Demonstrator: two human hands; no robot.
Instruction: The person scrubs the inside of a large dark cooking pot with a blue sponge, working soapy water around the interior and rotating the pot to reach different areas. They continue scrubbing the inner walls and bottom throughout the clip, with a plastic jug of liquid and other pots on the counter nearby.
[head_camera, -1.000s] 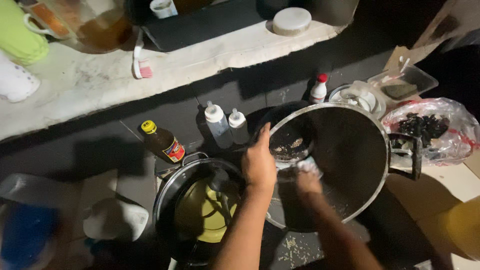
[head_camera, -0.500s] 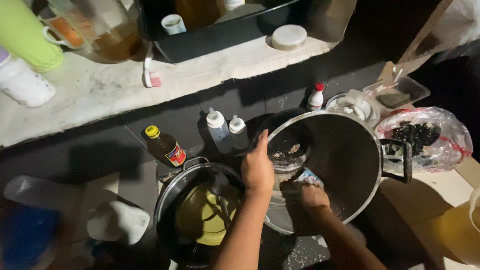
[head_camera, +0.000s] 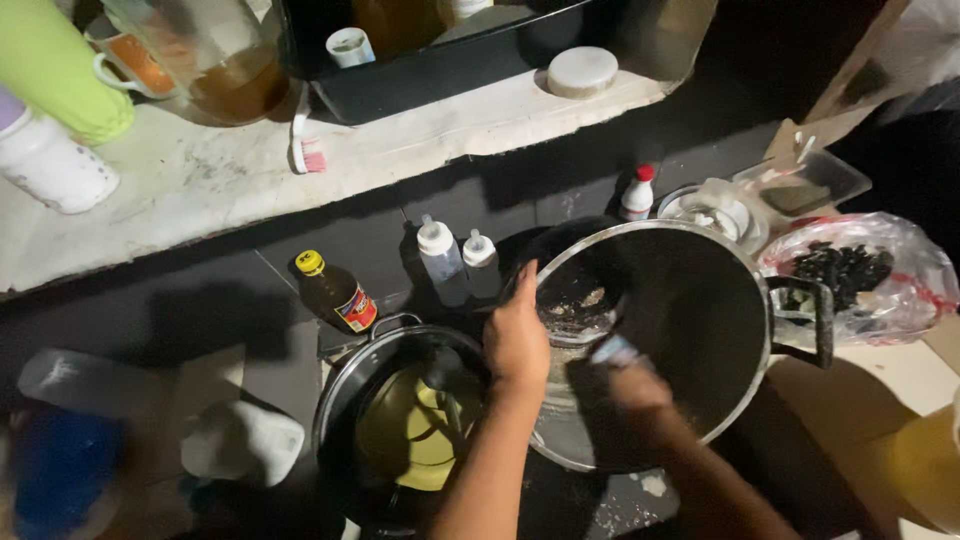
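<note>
Single view only, head-worn camera; looks steeply down from above person's own forearms; close range, arms enter from bottom edge and reach up-frame; large steel pot (head_camera: 690, 340) tilted toward lens fills centre-right, left hand (head_camera: 515, 335) on its rim, right hand (head_camera: 635, 385) inside; second pot (head_camera: 400, 420) lower centre; far side of scene at top, pale ledge (head_camera: 250, 170) runs across upper frame; no second view, so no shared area; dim light, edges blurred.
</note>
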